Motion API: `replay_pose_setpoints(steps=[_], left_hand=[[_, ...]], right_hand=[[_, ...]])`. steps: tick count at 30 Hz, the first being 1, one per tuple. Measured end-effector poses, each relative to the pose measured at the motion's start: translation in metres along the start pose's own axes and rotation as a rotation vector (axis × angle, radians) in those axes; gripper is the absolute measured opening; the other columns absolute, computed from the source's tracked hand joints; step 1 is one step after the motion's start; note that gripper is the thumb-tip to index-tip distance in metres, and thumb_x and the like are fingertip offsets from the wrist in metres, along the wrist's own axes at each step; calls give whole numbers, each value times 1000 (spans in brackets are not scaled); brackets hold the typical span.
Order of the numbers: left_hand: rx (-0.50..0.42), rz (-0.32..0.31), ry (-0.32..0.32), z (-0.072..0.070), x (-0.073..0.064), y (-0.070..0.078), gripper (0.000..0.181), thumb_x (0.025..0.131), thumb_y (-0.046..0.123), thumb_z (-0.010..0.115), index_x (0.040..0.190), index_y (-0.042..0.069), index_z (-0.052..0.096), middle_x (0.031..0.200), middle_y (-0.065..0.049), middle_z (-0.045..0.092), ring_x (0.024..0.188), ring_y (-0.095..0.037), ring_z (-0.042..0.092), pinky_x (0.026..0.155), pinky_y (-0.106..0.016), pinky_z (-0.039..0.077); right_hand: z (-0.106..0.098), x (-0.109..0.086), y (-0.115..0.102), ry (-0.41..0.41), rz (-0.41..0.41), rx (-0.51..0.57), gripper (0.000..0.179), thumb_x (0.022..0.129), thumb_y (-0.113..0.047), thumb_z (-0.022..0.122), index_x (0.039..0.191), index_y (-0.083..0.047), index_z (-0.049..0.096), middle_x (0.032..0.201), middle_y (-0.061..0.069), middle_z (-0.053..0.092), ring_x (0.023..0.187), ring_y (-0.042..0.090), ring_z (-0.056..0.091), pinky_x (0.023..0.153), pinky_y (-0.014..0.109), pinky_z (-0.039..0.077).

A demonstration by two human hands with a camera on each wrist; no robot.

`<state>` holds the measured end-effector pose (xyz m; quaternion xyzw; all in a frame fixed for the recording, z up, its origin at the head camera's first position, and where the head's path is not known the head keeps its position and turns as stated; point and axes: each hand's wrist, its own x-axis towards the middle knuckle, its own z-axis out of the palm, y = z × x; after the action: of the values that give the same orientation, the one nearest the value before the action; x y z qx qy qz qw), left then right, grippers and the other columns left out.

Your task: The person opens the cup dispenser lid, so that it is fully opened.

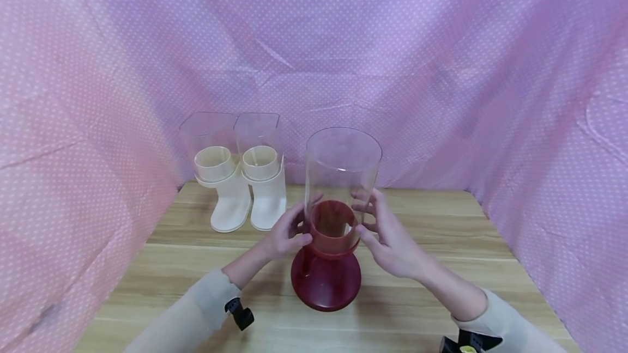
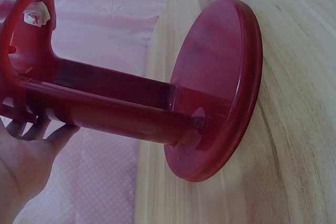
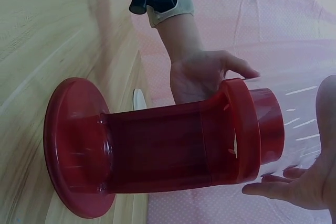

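A red cereal dispenser (image 1: 326,282) stands upright on the table. Its round foot rests on the wood, and a clear cylinder (image 1: 343,148), open at the top, sits at its red collar (image 3: 244,129). From the left, my left hand (image 1: 287,233) grips around the collar area, thumb in front and fingertips behind. My right hand (image 1: 392,241) holds the lower cylinder from the other side, its thumb near the collar and its fingers curving around the back. Through the clear wall a red inner ring (image 1: 333,219) shows.
A white double dispenser (image 1: 230,206) with two clear square-topped containers stands at the back left of the wooden table (image 1: 441,217). Pink dotted cloth (image 1: 392,70) hangs around the back and sides.
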<state>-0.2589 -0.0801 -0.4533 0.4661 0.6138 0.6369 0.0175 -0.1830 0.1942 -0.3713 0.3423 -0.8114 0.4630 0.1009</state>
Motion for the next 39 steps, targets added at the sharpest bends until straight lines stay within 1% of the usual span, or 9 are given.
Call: replay_pose_setpoints(steps=[3,6,13,17,22,26,29,34,39], left_hand=[[3,-32,17,1,0,0,59,100,39,71,116,-14,54,131,-17,66,104,-6,59,81,-23,58],[23,-65,45,2,0,1,59,98,42,75,113,-12,56,105,3,61,103,-7,60,81,-27,60],[62,-146,110,7,-6,7,81,94,39,82,153,-5,49,147,-28,58,126,-6,59,93,-30,61],[76,-158,132,8,-11,7,81,92,38,84,152,-4,50,150,-32,54,129,-4,57,93,-29,61],[59,-100,63,1,-8,4,94,94,44,80,161,-6,35,168,-31,34,144,-4,47,97,-31,60],[11,-120,33,-5,-3,4,98,94,45,79,162,-7,31,170,-30,31,139,-4,54,99,-29,59],[-4,-164,39,-6,-3,6,95,93,42,82,159,-8,37,162,-33,42,127,-6,61,98,-28,60],[13,-236,99,-4,-6,13,92,86,43,89,154,-3,47,138,-31,60,118,-16,66,96,-30,62],[57,-309,177,4,-8,19,92,81,45,93,154,6,51,141,-24,60,123,-31,64,95,-32,62]], right_hand=[[3,1,1,2,6,7,72,107,-7,57,165,-16,15,160,18,42,139,47,56,98,57,62],[5,2,4,14,1,-4,70,108,-9,56,166,-15,16,160,19,43,137,46,57,97,53,63],[7,5,10,35,-2,-28,63,111,-15,53,164,-12,19,158,20,49,136,44,59,96,51,63],[9,3,14,19,-7,-3,67,108,-7,53,165,-15,19,158,21,47,139,44,57,97,55,62],[10,3,13,28,-4,-40,68,108,-7,53,165,-18,19,159,17,47,139,42,58,99,57,60],[9,5,11,53,8,-79,64,109,-10,53,164,-14,22,157,14,50,135,38,62,96,49,63],[9,6,11,48,-1,-78,63,109,-9,54,163,-11,23,155,16,52,134,38,63,94,45,64],[9,9,16,23,-31,-31,63,109,-10,53,164,-11,22,154,19,53,134,38,63,95,45,64],[8,11,23,-2,-63,13,60,113,-16,46,166,-14,19,156,22,52,138,40,60,104,52,59]])
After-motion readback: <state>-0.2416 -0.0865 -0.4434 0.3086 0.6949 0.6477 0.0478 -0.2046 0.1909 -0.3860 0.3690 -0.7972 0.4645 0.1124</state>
